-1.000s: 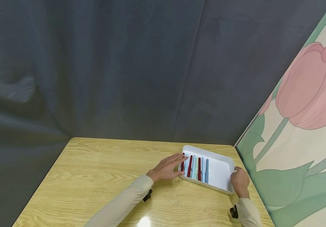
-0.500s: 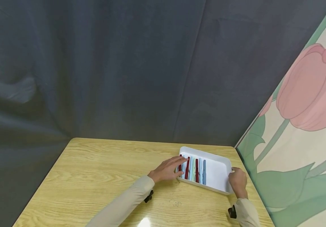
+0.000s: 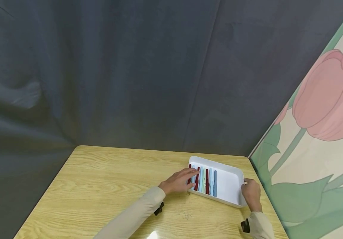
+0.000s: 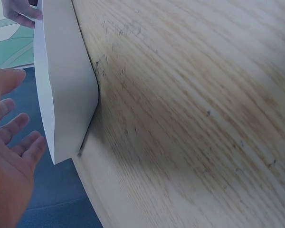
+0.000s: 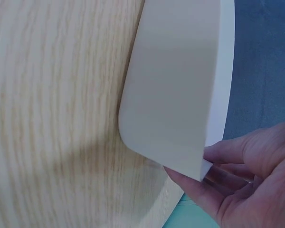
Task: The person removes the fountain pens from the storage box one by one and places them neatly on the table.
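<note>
A shallow white tray (image 3: 229, 184) stands at the back right of the table. Slim rods lie side by side in its left half: dark red (image 3: 207, 182), light blue, pale green and, rightmost, a grey-blue rod (image 3: 215, 183). My left hand (image 3: 178, 181) reaches over the tray's left end, fingers and thumb spread above the leftmost rods. In the left wrist view that hand (image 4: 12, 175) lies beside the tray wall (image 4: 69, 85) with fingers loosely bent. At the opposite end, my right hand (image 3: 251, 192) grips the short wall; the right wrist view shows thumb and fingers (image 5: 194, 187) pinching the rim.
The wooden table (image 3: 108, 186) extends left and in front of the tray. A dark curtain (image 3: 135, 76) hangs behind it. Along the right edge stands a panel with a tulip print (image 3: 317, 99), close to my right hand.
The tray has slid slightly left with my right hand holding its end. My left hand stays near its place, its fingers now farther in over the rods. The head view has shifted a little.
</note>
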Tool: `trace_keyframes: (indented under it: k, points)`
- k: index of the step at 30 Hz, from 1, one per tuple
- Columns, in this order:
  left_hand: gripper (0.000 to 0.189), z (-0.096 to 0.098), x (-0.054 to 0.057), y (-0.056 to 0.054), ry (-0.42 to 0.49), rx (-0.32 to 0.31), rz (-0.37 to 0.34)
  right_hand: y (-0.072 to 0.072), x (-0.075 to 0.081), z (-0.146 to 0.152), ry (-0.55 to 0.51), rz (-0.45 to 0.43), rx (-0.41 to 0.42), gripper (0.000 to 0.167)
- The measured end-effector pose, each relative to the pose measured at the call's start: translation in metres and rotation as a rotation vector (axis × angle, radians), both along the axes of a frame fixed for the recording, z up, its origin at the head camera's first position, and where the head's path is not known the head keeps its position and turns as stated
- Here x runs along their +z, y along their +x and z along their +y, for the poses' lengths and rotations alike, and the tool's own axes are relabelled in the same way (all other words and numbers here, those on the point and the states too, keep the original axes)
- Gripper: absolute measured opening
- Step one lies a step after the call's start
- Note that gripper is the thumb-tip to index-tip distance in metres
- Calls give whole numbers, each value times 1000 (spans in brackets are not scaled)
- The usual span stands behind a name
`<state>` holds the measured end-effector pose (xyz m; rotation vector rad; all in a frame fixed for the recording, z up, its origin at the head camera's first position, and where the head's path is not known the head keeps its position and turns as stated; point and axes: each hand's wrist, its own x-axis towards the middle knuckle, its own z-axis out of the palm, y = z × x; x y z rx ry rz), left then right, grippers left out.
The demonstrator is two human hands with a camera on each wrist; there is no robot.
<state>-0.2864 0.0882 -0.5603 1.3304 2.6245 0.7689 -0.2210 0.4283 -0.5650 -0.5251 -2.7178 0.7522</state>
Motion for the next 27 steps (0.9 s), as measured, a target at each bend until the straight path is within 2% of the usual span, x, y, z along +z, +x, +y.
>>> trace_keyframes:
  k: [9,19,23,27]
  points:
    - [55,5,-5,0,-17,-14,21,2,2,-3,-7,-5,18,36]
    - [51,11,-1,-1,-25,12,32,1,4,-6,-7,5,20,34]
    - [50,14,-2,-1,-63,43,65,2,2,-6,-3,-8,26,33]
    - [48,17,-1,-2,-88,79,131,2,1,-8,-3,-5,22,33]
